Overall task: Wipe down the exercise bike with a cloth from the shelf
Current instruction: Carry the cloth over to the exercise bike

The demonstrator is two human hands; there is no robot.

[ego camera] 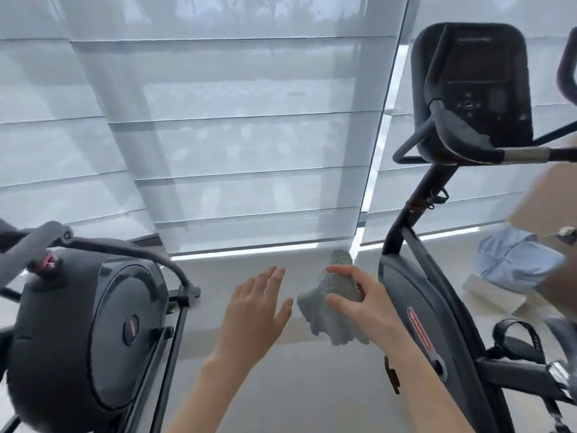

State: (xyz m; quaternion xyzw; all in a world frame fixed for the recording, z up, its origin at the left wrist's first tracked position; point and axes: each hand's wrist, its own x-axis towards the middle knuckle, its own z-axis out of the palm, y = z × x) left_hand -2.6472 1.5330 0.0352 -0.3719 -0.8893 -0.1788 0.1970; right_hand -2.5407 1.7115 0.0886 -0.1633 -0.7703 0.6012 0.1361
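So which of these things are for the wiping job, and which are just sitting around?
For the job:
- grey cloth, pinched by the right hand
- exercise bike on the right, which the cloth is not touching yet
- left hand, open and holding nothing

Just sitting around:
- other machine on the left
- window blinds behind

Exercise room or small gym. Right: an exercise bike (409,292) with a display console (474,82) and a strapped pedal (515,335). Near left: a second workout machine (93,332) with a round housing. Far side: sheer blinds (218,135) covering tall windows, above a pale floor (296,385).
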